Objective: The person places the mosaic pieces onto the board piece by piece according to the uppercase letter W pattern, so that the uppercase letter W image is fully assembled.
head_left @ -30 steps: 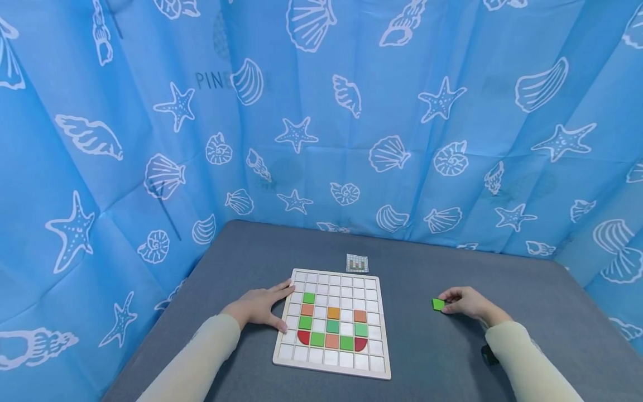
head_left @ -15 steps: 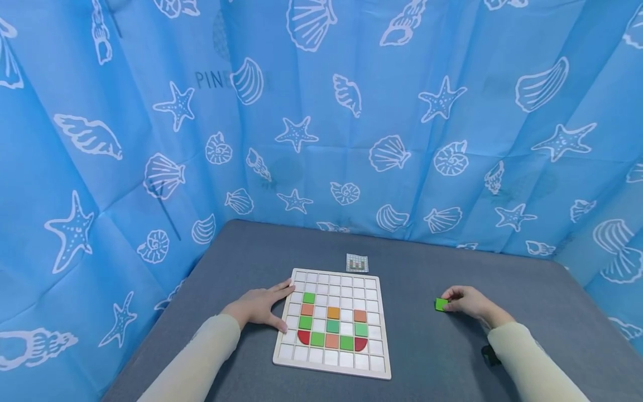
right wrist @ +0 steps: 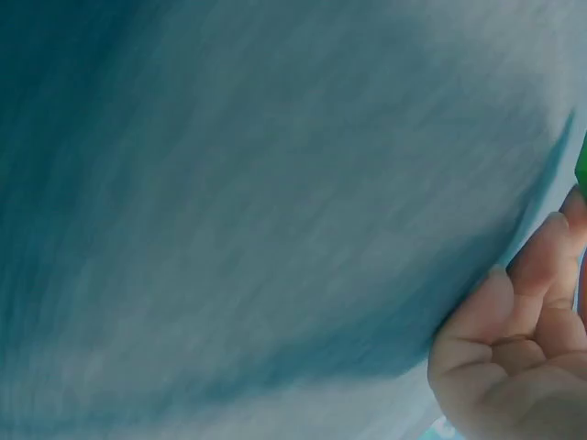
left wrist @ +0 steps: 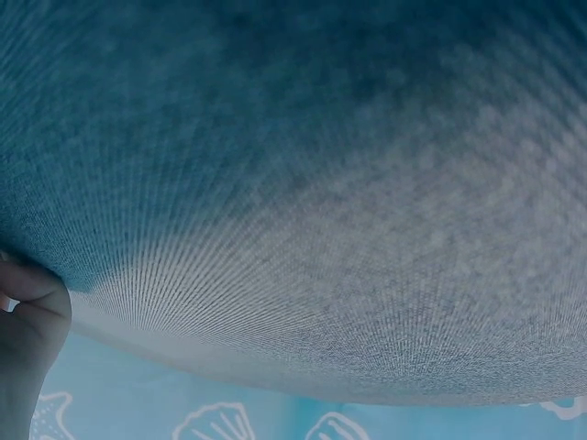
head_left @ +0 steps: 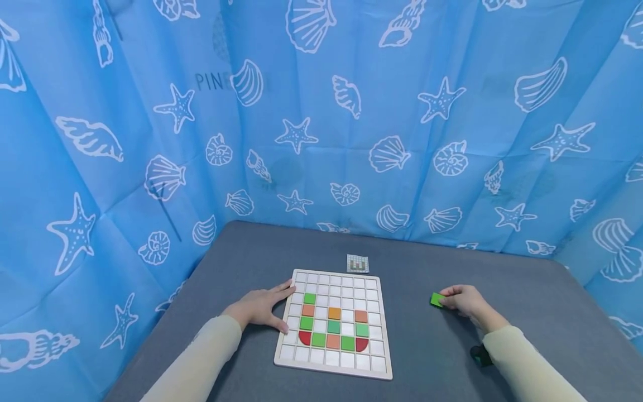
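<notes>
In the head view a pale grid board [head_left: 331,373] lies on the grey table. Several tiles sit in its cells, among them a red quarter-round tile [head_left: 305,338], an orange tile [head_left: 334,314] and a green tile [head_left: 310,298]. My left hand [head_left: 258,307] rests at the board's left edge, fingers and thumb spread and touching the rim. Right of the board my right hand [head_left: 467,302] pinches a green square tile [head_left: 436,300] between thumb and fingers. A sliver of that tile [right wrist: 582,170] shows at the right wrist view's edge, beyond curled fingers.
A small printed card [head_left: 358,263] with a coloured grid pattern lies behind the board. A dark object [head_left: 480,355], partly hidden, is at the right wrist. The blue shell-print curtain [head_left: 321,139] hangs along the back and sides of the grey table [head_left: 407,262].
The right hand, keeping the green tile, shifts slightly right, then back left and a little farther away; the tile's tilt changes. The left hand stays at the board's edge.
</notes>
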The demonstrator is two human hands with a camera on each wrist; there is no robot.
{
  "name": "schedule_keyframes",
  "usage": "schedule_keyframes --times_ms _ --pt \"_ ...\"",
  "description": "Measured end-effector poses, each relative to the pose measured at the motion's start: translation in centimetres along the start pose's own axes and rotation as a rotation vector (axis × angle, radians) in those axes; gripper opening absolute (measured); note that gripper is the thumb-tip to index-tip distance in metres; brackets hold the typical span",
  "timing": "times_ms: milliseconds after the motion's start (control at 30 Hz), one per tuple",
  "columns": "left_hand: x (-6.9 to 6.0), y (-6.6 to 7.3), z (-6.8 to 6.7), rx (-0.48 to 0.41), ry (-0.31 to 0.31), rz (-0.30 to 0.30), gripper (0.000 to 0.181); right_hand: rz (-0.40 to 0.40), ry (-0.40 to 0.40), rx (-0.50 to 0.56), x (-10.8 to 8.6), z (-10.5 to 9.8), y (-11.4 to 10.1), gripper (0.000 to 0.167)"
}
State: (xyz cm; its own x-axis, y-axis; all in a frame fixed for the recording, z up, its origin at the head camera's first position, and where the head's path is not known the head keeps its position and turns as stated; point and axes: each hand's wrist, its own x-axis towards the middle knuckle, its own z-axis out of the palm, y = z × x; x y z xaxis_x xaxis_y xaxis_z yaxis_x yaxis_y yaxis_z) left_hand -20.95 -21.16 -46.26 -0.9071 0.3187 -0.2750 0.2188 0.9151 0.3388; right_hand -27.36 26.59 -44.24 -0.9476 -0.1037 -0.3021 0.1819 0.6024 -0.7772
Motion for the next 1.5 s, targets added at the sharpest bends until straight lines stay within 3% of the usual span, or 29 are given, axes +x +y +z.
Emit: schedule_keyframes --times_ms 233,433,767,1200,1500 --pt "0.3 -0.1 0.3 0.009 -0.007 -0.008 0.101 0.023 -0.028 0.130 -0.6 1.2 -1.6 0.028" --pt "0.3 -0.1 0.3 0.007 -0.009 -0.006 0.101 0.023 -0.046 0.200 -0.8 2.5 -2.7 0.025" --pt "0.2 -0.3 0.2 0.002 0.003 0.008 0.101 0.015 0.026 0.158 -0.5 6.4 -4.5 0.023" --pt "0.1 0.0 0.1 0.019 -0.003 0.010 0.101 -0.079 0.003 0.102 -1.0 10.7 -6.6 0.018" --pt "0.4 -0.3 0.4 0.031 -0.008 0.001 0.101 -0.121 -0.020 0.142 -1.1 12.6 -7.5 0.012"
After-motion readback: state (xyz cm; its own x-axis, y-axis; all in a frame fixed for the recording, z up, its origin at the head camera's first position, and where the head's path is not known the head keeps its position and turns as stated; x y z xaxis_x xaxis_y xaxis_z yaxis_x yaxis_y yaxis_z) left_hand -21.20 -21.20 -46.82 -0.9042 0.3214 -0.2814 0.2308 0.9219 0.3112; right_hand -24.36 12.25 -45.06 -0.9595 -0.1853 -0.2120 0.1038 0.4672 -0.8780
